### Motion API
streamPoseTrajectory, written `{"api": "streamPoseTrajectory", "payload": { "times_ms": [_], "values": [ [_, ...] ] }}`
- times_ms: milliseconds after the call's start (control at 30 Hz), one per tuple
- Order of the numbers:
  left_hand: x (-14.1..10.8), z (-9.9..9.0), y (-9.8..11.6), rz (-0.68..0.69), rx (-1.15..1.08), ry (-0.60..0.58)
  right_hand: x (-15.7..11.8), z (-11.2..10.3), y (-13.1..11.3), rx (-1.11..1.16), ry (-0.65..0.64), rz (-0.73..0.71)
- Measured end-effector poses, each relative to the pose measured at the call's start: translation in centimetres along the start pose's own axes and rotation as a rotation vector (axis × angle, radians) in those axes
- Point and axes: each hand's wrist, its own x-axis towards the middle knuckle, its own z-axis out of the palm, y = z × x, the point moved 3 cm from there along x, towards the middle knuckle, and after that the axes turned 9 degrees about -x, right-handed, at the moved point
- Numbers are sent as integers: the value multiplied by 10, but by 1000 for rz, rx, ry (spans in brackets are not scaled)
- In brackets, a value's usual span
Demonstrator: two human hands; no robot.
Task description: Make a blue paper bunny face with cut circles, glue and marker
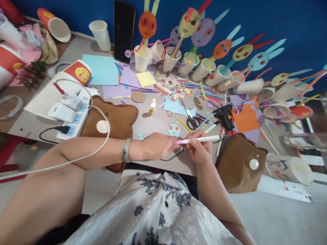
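My right hand is wrapped round a slim white marker, which lies nearly level above the table's front edge. The fingers of my left hand are closed at the marker's pink end. Just beyond the hands lies a light-blue paper circle with orange eyes and a small mouth. Small blue paper discs rest near my left hand. Black-handled scissors lie open past the face, and a small yellow-and-white glue bottle stands to its left.
A black glue gun lies to the right. Brown cushions flank the hands. A power strip with a white cable crosses my left forearm. Cups with paper rabbit faces line the back; a phone leans there.
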Motion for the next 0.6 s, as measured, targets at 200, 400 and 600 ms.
{"api": "streamPoseTrajectory", "payload": {
  "times_ms": [200,400,600],
  "values": [
    [0,5,-2,23,58,17,0,1,-3,87,-102,17],
    [-2,6,-1,33,104,14,-2,4,-11,145,-133,-28],
    [-3,8,2,90,141,-16,-11,5,-16,79,-135,15]
  ]
}}
